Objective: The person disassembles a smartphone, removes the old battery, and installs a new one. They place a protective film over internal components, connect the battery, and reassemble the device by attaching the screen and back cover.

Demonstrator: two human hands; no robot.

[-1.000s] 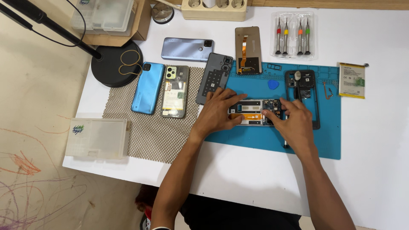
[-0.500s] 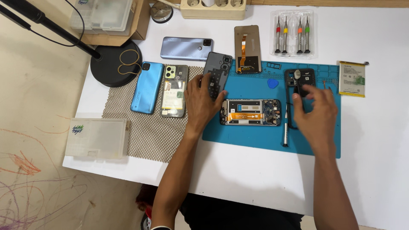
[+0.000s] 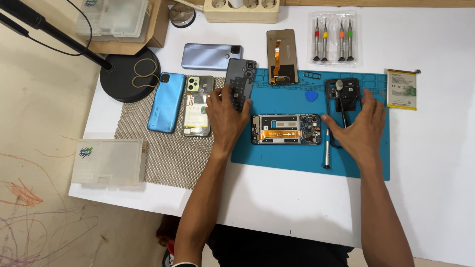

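Opened black smartphone chassis (image 3: 286,129) with its circuit board and orange flex cable exposed lies flat near the middle of the blue rectangular silicone work mat (image 3: 292,160), between the two hands and touched by neither. White tabletop (image 3: 435,148) has bare room to the right of the mat and along its near edge. Beige mesh pad (image 3: 163,158) covers the left side, carrying a blue phone (image 3: 166,102) and a clear-backed phone (image 3: 198,105). Left hand (image 3: 225,116) reaches across the mat's left edge, palm down, its grip closing on the lower end of a dark grey phone back cover (image 3: 240,84) that lies tilted there. Right hand (image 3: 361,129) rests palm down with fingers spread wide, holding nothing, over a black plastic phone frame (image 3: 342,94). Just left of it lies a slim silver screwdriver (image 3: 326,148), parallel to the chassis's right end.
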